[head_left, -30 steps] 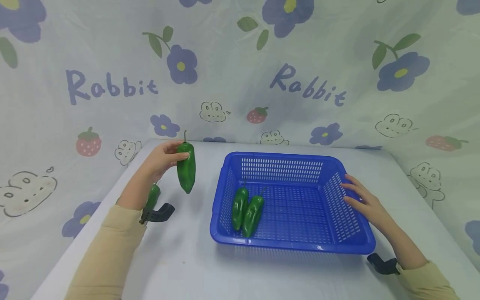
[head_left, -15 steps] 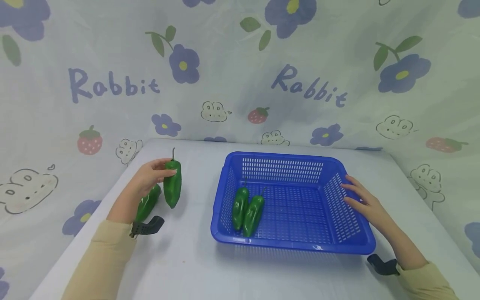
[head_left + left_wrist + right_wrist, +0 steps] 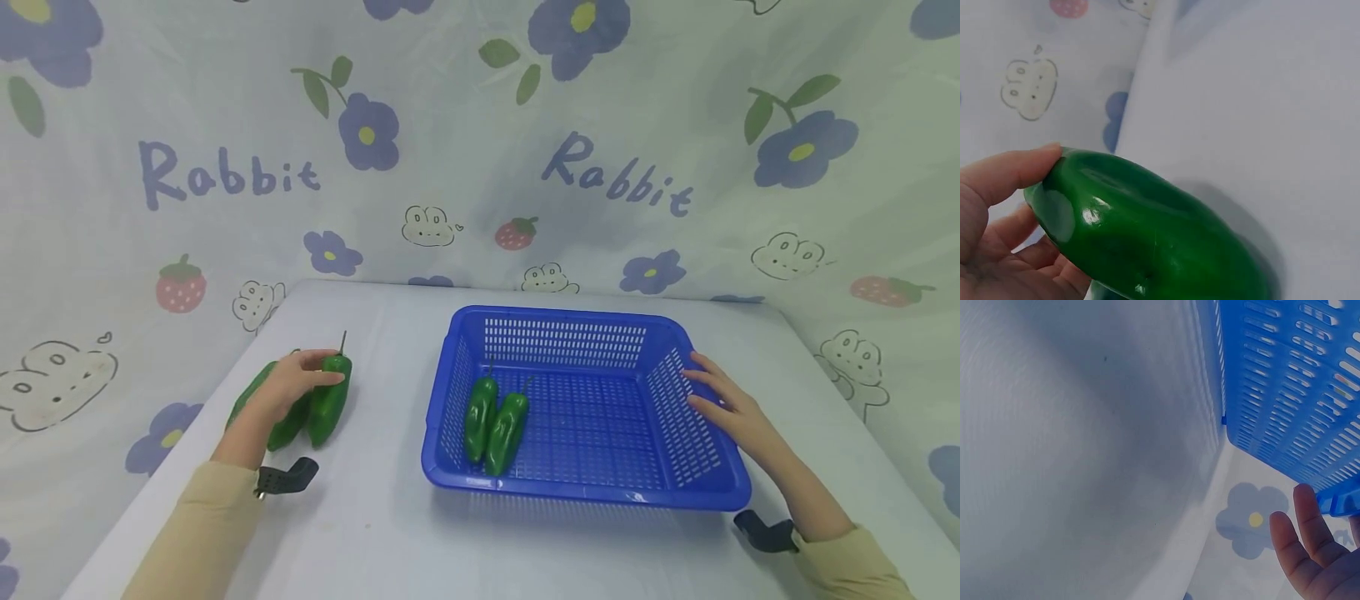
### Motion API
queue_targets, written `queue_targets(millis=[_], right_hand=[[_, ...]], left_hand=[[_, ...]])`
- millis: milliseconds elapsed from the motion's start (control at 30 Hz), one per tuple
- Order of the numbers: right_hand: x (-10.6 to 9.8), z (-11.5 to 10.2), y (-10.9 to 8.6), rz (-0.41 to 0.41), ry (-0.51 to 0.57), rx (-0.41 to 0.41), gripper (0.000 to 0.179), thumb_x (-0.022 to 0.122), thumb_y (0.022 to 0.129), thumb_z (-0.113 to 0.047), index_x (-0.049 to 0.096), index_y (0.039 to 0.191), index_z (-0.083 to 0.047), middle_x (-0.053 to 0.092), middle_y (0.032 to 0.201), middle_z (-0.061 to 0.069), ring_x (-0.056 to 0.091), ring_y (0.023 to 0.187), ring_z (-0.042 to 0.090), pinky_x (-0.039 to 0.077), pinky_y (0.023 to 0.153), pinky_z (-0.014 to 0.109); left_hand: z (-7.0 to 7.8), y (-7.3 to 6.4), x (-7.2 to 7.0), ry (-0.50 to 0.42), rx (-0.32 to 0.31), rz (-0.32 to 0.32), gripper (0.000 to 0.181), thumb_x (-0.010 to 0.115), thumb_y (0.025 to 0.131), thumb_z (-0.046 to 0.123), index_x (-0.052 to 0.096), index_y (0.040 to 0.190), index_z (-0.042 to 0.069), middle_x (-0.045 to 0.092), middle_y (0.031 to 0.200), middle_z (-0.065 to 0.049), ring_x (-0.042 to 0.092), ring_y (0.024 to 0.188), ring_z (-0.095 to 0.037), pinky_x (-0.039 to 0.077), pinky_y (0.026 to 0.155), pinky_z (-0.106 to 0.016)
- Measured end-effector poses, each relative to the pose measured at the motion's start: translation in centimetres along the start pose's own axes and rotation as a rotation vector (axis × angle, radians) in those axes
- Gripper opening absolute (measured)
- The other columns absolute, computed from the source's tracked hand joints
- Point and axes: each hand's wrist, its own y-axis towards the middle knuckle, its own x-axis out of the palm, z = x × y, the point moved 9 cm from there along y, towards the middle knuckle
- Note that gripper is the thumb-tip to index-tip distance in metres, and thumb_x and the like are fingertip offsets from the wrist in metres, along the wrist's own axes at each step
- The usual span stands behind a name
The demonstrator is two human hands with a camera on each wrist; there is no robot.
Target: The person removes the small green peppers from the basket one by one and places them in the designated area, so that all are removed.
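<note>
Left hand (image 3: 288,387): we gripped a green pepper (image 3: 328,402) near its stem end, thumb and fingers curled round it, low over the table (image 3: 375,533), touching a second pepper (image 3: 279,427) beside it. Right hand (image 3: 731,408): we laid relaxed, straight fingers on the right rim of the blue basket (image 3: 585,492), holding nothing. Two peppers (image 3: 493,421) lay side by side in the basket's left part. Rabbit-print cloth (image 3: 480,167) hung behind.

Bright even light, soft shadows; wrist views slightly blurred
</note>
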Motion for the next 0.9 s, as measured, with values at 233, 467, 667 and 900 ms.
queue_targets(millis=[233, 467, 667, 900], right_hand=[[0.07, 0.04, 0.04, -0.004, 0.006, 0.007, 0.041, 0.047, 0.095, -0.016, 0.041, 0.131, 0.003, 0.015, 0.149, 0.023, 0.009, 0.138, 0.033, 0.020, 0.090, 0.074], [0.09, 0.13, 0.01, 0.001, 0.012, 0.003, 0.041, 0.047, 0.094, -0.016, 0.041, 0.130, 0.004, 0.016, 0.148, 0.023, 0.008, 0.140, 0.024, 0.018, 0.091, 0.075], [0.07, 0.08, -0.10, 0.001, 0.021, 0.002, 0.040, 0.047, 0.095, -0.016, 0.041, 0.130, 0.003, 0.015, 0.149, 0.022, 0.009, 0.139, 0.008, 0.018, 0.091, 0.075], [0.07, 0.13, -0.04, 0.001, 0.011, 0.010, 0.041, 0.047, 0.094, -0.016, 0.041, 0.131, 0.003, 0.015, 0.149, 0.022, 0.007, 0.141, 0.015, 0.017, 0.091, 0.075]], left_hand=[[-0.99, 0.25, 0.08, 0.100, 0.026, 0.041, 0.069, 0.062, 0.085, 0.032, 0.033, 0.138, -0.001, 0.031, 0.139, -0.031, 0.030, 0.126, -0.046, 0.027, 0.099, -0.063], [-0.96, 0.18, 0.27, 0.172, 0.018, 0.075, 0.071, 0.062, 0.085, 0.035, 0.034, 0.138, -0.002, 0.033, 0.137, -0.032, 0.031, 0.125, -0.047, 0.030, 0.098, -0.062], [-0.79, 0.08, 0.18, 0.262, 0.077, 0.144, 0.067, 0.062, 0.085, 0.033, 0.037, 0.135, -0.003, 0.043, 0.129, -0.031, 0.043, 0.117, -0.045, 0.041, 0.091, -0.057], [-0.28, -0.14, 0.12, 0.359, 0.179, 0.244, 0.056, 0.063, 0.084, 0.022, 0.044, 0.128, -0.007, 0.051, 0.119, -0.030, 0.054, 0.102, -0.040, 0.049, 0.079, -0.048]])
